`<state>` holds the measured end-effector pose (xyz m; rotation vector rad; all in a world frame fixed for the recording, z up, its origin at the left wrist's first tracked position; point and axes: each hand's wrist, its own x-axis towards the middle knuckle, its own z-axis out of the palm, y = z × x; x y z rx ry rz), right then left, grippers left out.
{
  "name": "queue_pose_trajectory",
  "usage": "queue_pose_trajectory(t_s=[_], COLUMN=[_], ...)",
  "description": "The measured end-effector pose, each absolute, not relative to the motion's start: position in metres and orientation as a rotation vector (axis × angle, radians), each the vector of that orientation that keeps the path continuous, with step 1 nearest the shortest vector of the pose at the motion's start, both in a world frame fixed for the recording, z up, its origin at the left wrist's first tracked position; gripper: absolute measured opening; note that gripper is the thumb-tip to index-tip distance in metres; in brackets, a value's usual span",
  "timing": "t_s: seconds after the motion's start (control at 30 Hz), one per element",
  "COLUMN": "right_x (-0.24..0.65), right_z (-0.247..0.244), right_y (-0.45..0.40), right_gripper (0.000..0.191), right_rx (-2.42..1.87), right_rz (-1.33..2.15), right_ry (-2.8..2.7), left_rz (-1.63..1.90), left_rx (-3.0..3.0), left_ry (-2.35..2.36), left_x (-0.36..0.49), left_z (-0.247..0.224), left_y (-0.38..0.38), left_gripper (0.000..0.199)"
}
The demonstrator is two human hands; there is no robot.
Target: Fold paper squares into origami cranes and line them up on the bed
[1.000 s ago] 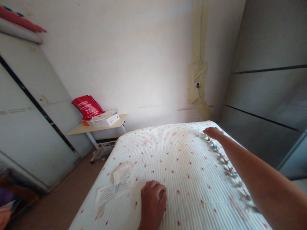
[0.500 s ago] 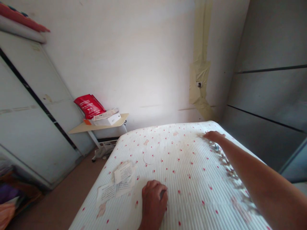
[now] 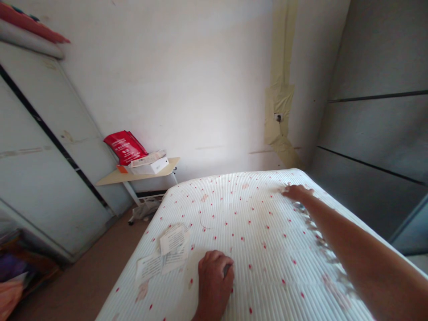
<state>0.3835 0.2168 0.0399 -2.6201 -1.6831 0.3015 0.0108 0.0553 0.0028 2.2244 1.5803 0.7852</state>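
My left hand [image 3: 215,278] rests knuckles up on the bed, its fingers curled and closed. A dark patch shows between thumb and forefinger; whether it is a held thing or a shadow is unclear. Toward the far right of the mattress, my right hand [image 3: 298,193] reaches out with its fingers closed at the end of a row of small crumpled-looking pieces [image 3: 323,242]. Something small and pale shows at those fingertips, too blurred to name. The row runs back toward me, partly hidden by my right forearm. Several printed paper slips [image 3: 173,240] lie left of my left hand.
The bed's white ribbed cover [image 3: 247,249] has red dots. Beyond its left corner stands a small table [image 3: 110,178] carrying a red bag [image 3: 125,147] and a white box [image 3: 152,167]. Grey panels [image 3: 371,129] rise at the right, a pale cabinet [image 3: 40,111] at the left.
My right hand has shifted very slightly down and toward me at the end of the row. My left hand and the paper slips stay in place.
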Motion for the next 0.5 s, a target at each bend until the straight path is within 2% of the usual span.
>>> queue_pose_trajectory(t_s=[0.37,0.5], right_x=[0.383,0.382], right_z=[0.052,0.066], right_y=[0.218,0.212], right_gripper=[0.043,0.036], right_rx=[-2.598,-2.519], right_rz=[0.234,0.035], right_ry=[-1.600,-1.613], left_rz=[0.800,0.804], left_rx=[2.220,2.219], left_ry=[1.579,1.583], left_x=[0.010,0.010], left_z=[-0.001,0.001], left_y=[0.057,0.056], left_gripper=[0.018,0.018])
